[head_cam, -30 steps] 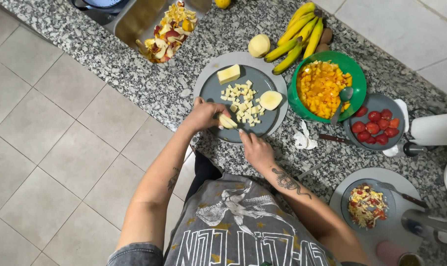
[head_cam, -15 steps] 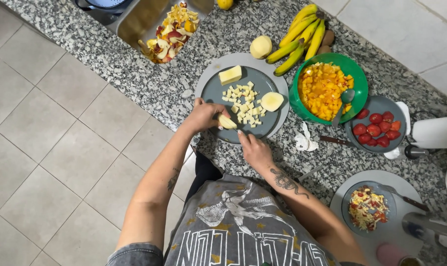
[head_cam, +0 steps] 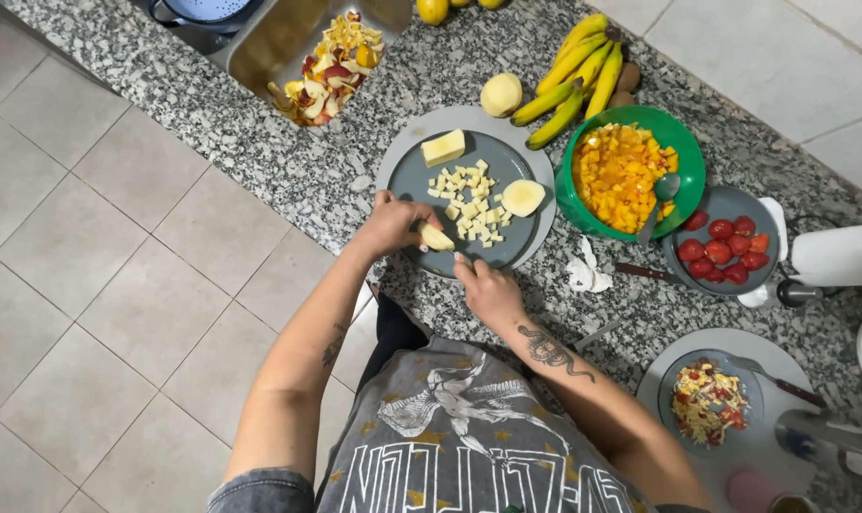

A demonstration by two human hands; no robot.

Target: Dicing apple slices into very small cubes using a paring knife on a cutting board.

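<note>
Both hands are working at the near rim of the grey plate (head_cam: 404,180): your left hand (head_cam: 390,224) is pinching the fruit piece (head_cam: 436,237), your right hand (head_cam: 488,290) is closing on a knife, barely visible. Peeled flesh probably handles firm yet slippery; take it by its end.

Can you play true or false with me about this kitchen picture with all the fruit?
1. The left hand holds a pale fruit piece on the grey plate. True.
2. The bananas lie inside the green bowl. False: they lie on the counter beside it.
3. A spoon rests in the green bowl. True.
4. The peels are piled on the floor. False: they are in the sink.
5. The right hand is by the plate's near edge. True.
</note>
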